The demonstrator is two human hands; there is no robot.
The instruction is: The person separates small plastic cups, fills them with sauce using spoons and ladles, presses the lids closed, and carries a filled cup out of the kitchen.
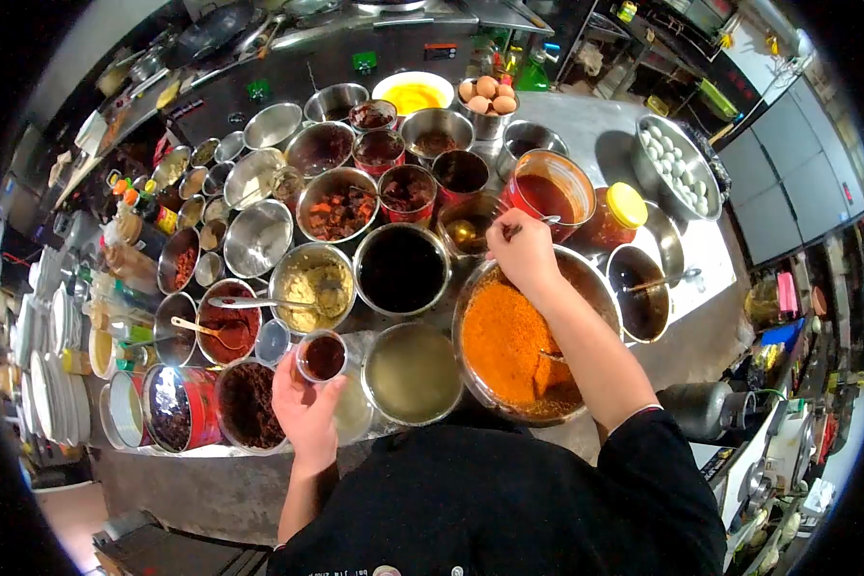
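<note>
My left hand [302, 408] holds a small clear cup [323, 356] of dark red sauce, fingers wrapped round its sides. Over the front right, my right hand [522, 248] is closed on a thin handle above a container of golden oil [467, 232]; the tool's lower part cannot be made out. Just behind this hand stands a red can of red sauce [550, 192]. Below my right forearm is a large bowl of orange powder [509, 336]. A pot of black liquid [401, 270] and a pot of cloudy liquid [412, 374] stand between my hands.
Many metal bowls of sauces crowd the table's left side. Brown eggs [488, 96] and a bowl of white eggs [677, 165] are at the back. A yellow-lidded jar [620, 213] and a dark pot with a spoon [640, 298] stand right. Stacked plates [58, 403] lie far left.
</note>
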